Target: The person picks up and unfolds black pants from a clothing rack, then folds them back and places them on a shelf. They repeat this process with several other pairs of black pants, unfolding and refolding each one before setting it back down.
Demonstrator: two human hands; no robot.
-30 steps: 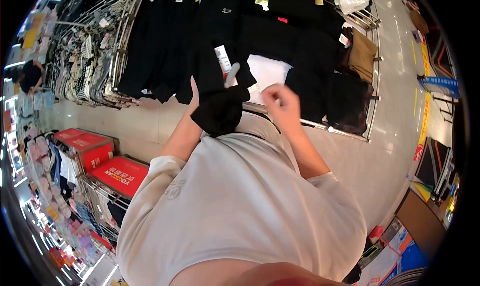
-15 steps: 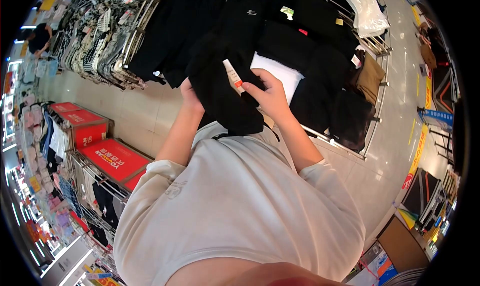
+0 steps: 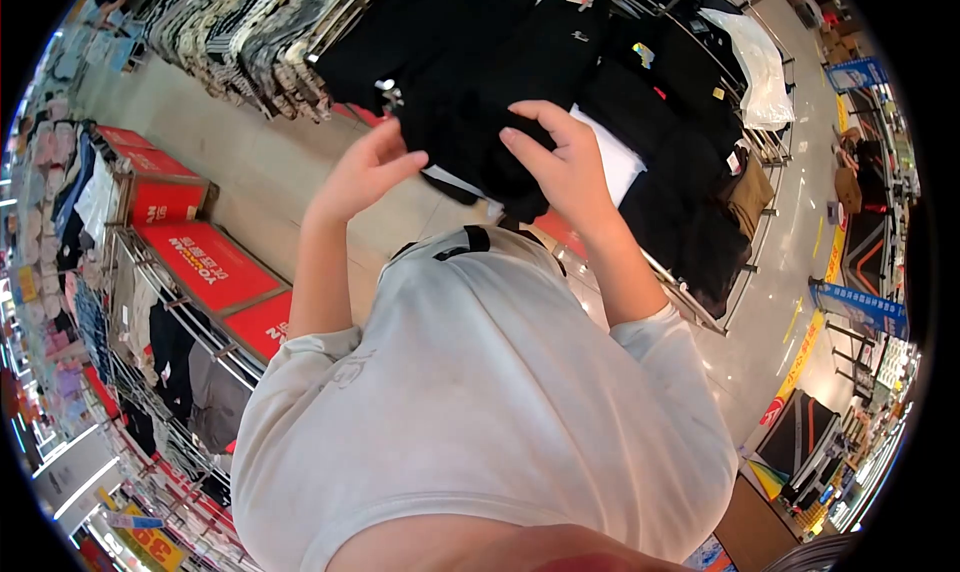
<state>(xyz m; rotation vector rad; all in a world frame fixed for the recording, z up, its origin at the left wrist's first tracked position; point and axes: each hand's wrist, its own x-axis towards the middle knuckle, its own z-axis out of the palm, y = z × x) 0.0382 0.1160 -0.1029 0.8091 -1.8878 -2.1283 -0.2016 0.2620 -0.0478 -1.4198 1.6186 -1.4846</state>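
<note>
Black garments (image 3: 450, 67) lie spread over a metal display rack in front of me. My left hand (image 3: 375, 164) is near their left edge, thumb and fingers apart, with nothing in it. Over the front part of the black cloth, my right hand (image 3: 562, 157) has its fingers curved and its thumb apart. Whether its fingertips touch the cloth is unclear. A folded white garment (image 3: 610, 157) lies just right of my right hand. The paper tag seen earlier on the black garment does not show.
Patterned clothes (image 3: 250, 37) hang on a rack at the upper left. Red display boxes (image 3: 205, 257) stand on the left above a clothes rail. A clear plastic-wrapped white item (image 3: 755, 67) lies at the upper right, and a blue sign (image 3: 860, 310) is on the right.
Both hands have let go of the black garment, which now lies on the rack with the others. My left hand has moved away from the cloth. The view has turned.
</note>
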